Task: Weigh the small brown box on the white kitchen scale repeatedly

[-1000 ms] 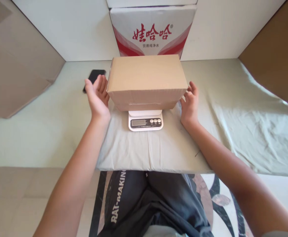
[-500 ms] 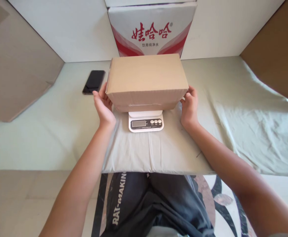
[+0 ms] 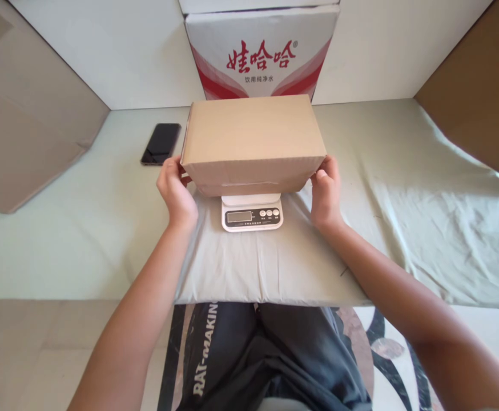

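A closed brown cardboard box [image 3: 253, 128] sits over a white digital kitchen scale [image 3: 253, 217], hiding most of its platform. The scale's display and round buttons face me; I can read no figure on the display. At the box's left end, my left hand [image 3: 176, 191] is closed against the lower corner, its fingers partly hidden behind and under the edge. My right hand [image 3: 326, 194] grips the right end in the same way, with the thumb near the front corner. Whether the box's weight rests on the scale or in my hands, I cannot tell.
A black smartphone [image 3: 161, 144] lies left of the box on a pale green cloth [image 3: 116, 240]. Behind stands a white-and-red carton [image 3: 258, 57] against a white wall. Large cardboard panels rise at the left [image 3: 31, 114] and right [image 3: 481, 91].
My left thumb has folded in and that hand has shifted slightly down along the box's corner. My right hand sits slightly lower. Box and scale stay in place.
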A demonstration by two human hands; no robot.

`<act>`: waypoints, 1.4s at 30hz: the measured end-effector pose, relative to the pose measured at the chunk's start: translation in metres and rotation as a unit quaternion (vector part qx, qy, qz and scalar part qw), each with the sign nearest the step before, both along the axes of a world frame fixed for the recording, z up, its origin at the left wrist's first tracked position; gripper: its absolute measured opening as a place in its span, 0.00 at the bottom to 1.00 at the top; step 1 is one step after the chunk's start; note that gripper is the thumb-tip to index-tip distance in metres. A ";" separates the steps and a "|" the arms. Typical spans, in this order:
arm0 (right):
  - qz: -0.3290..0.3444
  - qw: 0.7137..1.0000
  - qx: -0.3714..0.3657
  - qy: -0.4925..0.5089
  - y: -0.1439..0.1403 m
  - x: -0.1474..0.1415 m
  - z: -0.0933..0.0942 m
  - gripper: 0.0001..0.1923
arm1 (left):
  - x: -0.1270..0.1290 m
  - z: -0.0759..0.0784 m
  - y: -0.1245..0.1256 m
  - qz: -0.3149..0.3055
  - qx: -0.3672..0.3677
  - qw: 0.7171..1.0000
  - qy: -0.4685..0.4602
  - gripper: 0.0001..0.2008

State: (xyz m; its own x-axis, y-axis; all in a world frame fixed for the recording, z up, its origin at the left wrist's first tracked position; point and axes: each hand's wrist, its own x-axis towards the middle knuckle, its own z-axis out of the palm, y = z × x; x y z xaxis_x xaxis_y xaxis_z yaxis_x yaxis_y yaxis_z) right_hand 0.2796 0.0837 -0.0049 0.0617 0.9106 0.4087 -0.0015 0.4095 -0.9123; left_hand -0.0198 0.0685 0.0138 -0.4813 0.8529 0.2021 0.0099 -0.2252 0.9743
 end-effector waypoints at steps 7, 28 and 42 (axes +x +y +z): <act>0.057 0.998 -0.016 0.006 -0.014 -0.016 0.014 0.27 | 0.019 0.014 -0.017 0.091 0.060 0.994 0.016 0.15; 0.033 0.996 -0.047 0.071 0.109 -0.053 0.001 0.42 | 0.008 -0.027 0.081 -0.036 0.014 0.998 -0.051 0.40; -0.090 0.992 -0.058 0.062 0.135 -0.017 -0.012 0.42 | -0.035 -0.019 0.075 0.012 0.021 0.999 -0.032 0.39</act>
State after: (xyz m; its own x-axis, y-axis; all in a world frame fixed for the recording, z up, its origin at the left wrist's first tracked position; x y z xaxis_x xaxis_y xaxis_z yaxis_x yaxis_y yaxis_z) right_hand 0.2631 0.2188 -0.0174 0.2714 0.9209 0.2798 -0.0535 0.3047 -0.9509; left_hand -0.0544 0.1436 -0.0052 -0.5142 0.8326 0.2061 -0.0459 -0.2666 0.9627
